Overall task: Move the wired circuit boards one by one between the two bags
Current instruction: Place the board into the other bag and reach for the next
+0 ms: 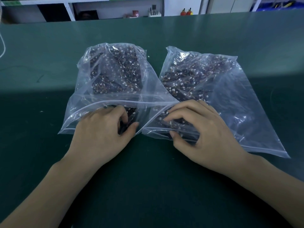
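- Two bare forearms enter from the bottom corners of the head view, both cut off by the frame edge before the elbows.
- The left hand (102, 130) reaches into the open mouth of the left bag (113, 74), fingers curled and thumb drawn in, pinching dark pieces at the opening; exactly which piece it holds is hard to make out through the crumpled plastic.
- The right hand (202, 129) sits at the mouth of the right bag (230, 102), fingers bent over the contents and thumb pressed at the zip edge; whether it grips a board or only the plastic cannot be told.
- The wired circuit boards (115, 76) fill both clear zip bags in dark heaps flecked with white connectors and thin orange wires; single boards blur together behind glare and folds.
- The bags lie side by side on the green table (41, 66), their near corners touching between the hands.
- A thin white cord (3, 46) runs off the left edge.
- Beyond the table's far edge, white shelves (69, 9) hold small red items (185, 12), too small to identify.
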